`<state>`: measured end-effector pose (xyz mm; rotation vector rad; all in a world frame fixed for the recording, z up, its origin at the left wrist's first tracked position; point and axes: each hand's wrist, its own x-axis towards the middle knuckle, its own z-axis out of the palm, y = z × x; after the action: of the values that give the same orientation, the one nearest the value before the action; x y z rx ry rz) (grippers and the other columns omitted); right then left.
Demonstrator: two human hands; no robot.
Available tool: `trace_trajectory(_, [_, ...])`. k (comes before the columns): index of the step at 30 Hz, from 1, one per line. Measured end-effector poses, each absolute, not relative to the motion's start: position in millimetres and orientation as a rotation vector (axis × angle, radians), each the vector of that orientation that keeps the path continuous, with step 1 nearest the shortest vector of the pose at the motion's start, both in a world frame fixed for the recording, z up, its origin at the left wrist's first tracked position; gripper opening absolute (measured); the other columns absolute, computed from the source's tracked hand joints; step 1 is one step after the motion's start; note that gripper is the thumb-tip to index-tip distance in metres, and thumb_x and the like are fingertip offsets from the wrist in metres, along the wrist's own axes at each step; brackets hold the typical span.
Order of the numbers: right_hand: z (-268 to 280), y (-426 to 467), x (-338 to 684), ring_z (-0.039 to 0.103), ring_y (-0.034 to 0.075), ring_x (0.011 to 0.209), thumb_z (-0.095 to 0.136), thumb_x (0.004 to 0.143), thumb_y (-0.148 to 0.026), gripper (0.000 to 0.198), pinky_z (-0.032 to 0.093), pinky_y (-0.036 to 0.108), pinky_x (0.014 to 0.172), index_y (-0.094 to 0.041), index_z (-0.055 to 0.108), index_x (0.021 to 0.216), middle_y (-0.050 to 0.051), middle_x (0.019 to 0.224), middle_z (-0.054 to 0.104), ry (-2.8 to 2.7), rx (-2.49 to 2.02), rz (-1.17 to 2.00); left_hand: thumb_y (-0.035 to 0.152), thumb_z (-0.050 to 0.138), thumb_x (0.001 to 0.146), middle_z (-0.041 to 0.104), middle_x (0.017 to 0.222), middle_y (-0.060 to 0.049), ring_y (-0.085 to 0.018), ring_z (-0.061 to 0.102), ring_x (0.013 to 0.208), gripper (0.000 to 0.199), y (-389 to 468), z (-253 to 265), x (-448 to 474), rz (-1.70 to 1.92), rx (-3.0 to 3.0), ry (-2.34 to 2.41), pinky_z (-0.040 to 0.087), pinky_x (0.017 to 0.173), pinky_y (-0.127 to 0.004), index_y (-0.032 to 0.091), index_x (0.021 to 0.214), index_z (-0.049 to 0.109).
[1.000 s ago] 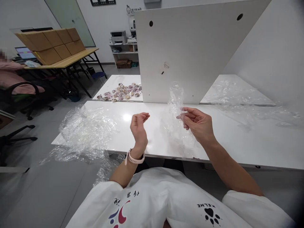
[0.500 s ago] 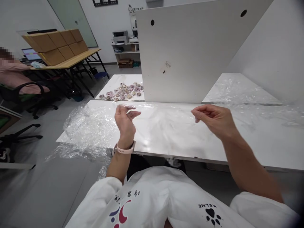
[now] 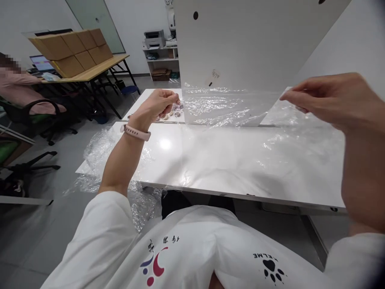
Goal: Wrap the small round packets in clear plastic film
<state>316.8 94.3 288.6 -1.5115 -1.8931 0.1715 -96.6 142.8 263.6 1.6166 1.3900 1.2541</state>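
Note:
A sheet of clear plastic film [image 3: 222,106] is stretched between my two hands above the white table [image 3: 207,160]. My left hand [image 3: 161,104] pinches its left edge, fingers closed, with a pale pink band on the wrist. At the right, my right hand [image 3: 327,98] is raised higher and pinches the other side between thumb and fingertips. Folds and glints run across the film in front of the upright white panel [image 3: 240,48]. A crumpled heap of clear film [image 3: 100,150] lies at the table's left end, hanging over the edge.
Behind my left hand, small wrapped pieces [image 3: 177,114] lie on another white surface. A person in pink [image 3: 18,90] sits at the left by a wooden table [image 3: 120,62] bearing cardboard boxes [image 3: 75,52]. A printer [image 3: 154,39] stands on the back shelf.
Both hands have risen from near the tabletop and moved farther apart. The film between them has been lifted and now spans in front of the panel. My left fingers have closed.

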Motion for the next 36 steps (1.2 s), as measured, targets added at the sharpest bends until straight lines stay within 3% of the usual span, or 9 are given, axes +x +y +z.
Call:
trace_trajectory(7, [216.6, 197.3, 300.9, 0.054, 0.016, 0.076, 0.061, 0.092, -0.045, 0.033, 0.039, 0.034, 0.071, -0.019, 0.077, 0.106, 0.007, 0.090, 0.071, -2.090, -1.862, 0.123, 0.035, 0.067, 0.092, 0.058, 0.057, -0.007, -0.016, 0.062, 0.060, 0.025, 220.2, 204.2, -72.3, 0.842, 1.562, 1.633, 0.053, 0.060, -0.036, 0.013, 0.080, 0.069])
trace_trajectory(13, [140.0, 226.0, 300.5, 0.064, 0.027, 0.095, 0.041, 0.099, -0.045, 0.042, 0.046, 0.038, 0.080, -0.023, 0.075, 0.110, 0.009, 0.100, 0.074, -2.324, -1.766, -0.049, 0.025, 0.055, 0.097, 0.070, 0.103, -0.016, -0.029, 0.069, 0.103, 0.034, 198.6, 160.7, -39.4, 1.113, 1.762, 1.776, 0.055, 0.090, -0.050, 0.014, 0.129, 0.059])
trace_trajectory(17, [126.0, 205.1, 293.3, 0.051, 0.036, 0.124, 0.042, 0.099, -0.042, 0.046, 0.040, 0.052, 0.100, -0.018, 0.064, 0.130, 0.016, 0.133, 0.062, -2.340, -1.563, -0.252, 0.039, 0.048, 0.099, 0.045, 0.154, -0.010, -0.030, 0.034, 0.147, 0.047, 125.5, 102.7, -11.2, 0.869, 2.402, 1.475, 0.028, 0.121, -0.055, 0.029, 0.146, 0.046])
trace_trajectory(20, [108.0, 159.9, 268.2, 0.045, 0.033, 0.133, 0.034, 0.102, -0.048, 0.051, 0.038, 0.053, 0.107, -0.022, 0.055, 0.140, 0.013, 0.143, 0.055, -2.310, -1.417, -0.108, 0.059, 0.050, 0.093, 0.019, 0.167, -0.008, -0.038, 0.004, 0.154, 0.068, 79.7, 55.6, 4.1, 0.399, 2.463, 1.518, 0.004, 0.122, -0.067, 0.031, 0.153, 0.037])
trace_trajectory(25, [40.5, 81.4, 244.2, 0.030, 0.032, 0.148, 0.032, 0.099, -0.064, 0.063, 0.031, 0.056, 0.116, -0.030, 0.043, 0.151, 0.006, 0.162, 0.033, -2.687, -1.182, 0.303, 0.071, 0.036, 0.092, 0.008, 0.168, -0.011, -0.044, -0.006, 0.152, 0.080, 48.9, 23.3, 13.0, 0.152, 2.272, 1.728, 0.002, 0.113, -0.079, 0.028, 0.159, 0.024])
trace_trajectory(28, [26.5, 78.6, 264.3, 0.036, 0.033, 0.145, 0.033, 0.098, -0.064, 0.061, 0.032, 0.057, 0.114, -0.031, 0.052, 0.145, 0.006, 0.158, 0.040, -2.787, -1.187, 0.406, 0.068, 0.051, 0.088, 0.026, 0.164, -0.015, -0.048, 0.014, 0.150, 0.077, 50.2, 35.8, 6.0, 0.158, 2.236, 1.714, 0.022, 0.112, -0.076, 0.029, 0.153, 0.039])
trace_trajectory(31, [44.7, 103.5, 272.9, 0.060, 0.030, 0.123, 0.031, 0.100, -0.059, 0.056, 0.045, 0.053, 0.103, -0.027, 0.066, 0.129, 0.008, 0.135, 0.064, -2.706, -1.279, 0.457, 0.063, 0.054, 0.089, 0.068, 0.124, -0.017, -0.042, 0.060, 0.120, 0.056, 81.3, 64.5, -17.2, 0.195, 2.067, 1.619, 0.052, 0.093, -0.059, 0.027, 0.131, 0.064])
trace_trajectory(33, [56.1, 121.5, 257.1, 0.063, 0.028, 0.115, 0.030, 0.102, -0.055, 0.054, 0.048, 0.049, 0.099, -0.025, 0.069, 0.124, 0.008, 0.125, 0.070, -2.587, -1.334, 0.435, 0.055, 0.046, 0.096, 0.073, 0.096, -0.014, -0.033, 0.070, 0.094, 0.044, 120.9, 85.1, -40.9, 0.364, 1.937, 1.734, 0.056, 0.083, -0.051, 0.024, 0.116, 0.070])
trace_trajectory(36, [48.7, 137.1, 213.8, 0.052, 0.029, 0.131, 0.031, 0.102, -0.046, 0.050, 0.044, 0.048, 0.105, -0.021, 0.061, 0.134, 0.009, 0.140, 0.060, -2.479, -1.369, 0.347, 0.033, 0.048, 0.097, 0.069, 0.116, -0.017, -0.035, 0.063, 0.111, 0.033, 192.2, 103.2, -81.1, 0.720, 1.855, 2.100, 0.049, 0.096, -0.053, 0.020, 0.123, 0.064])
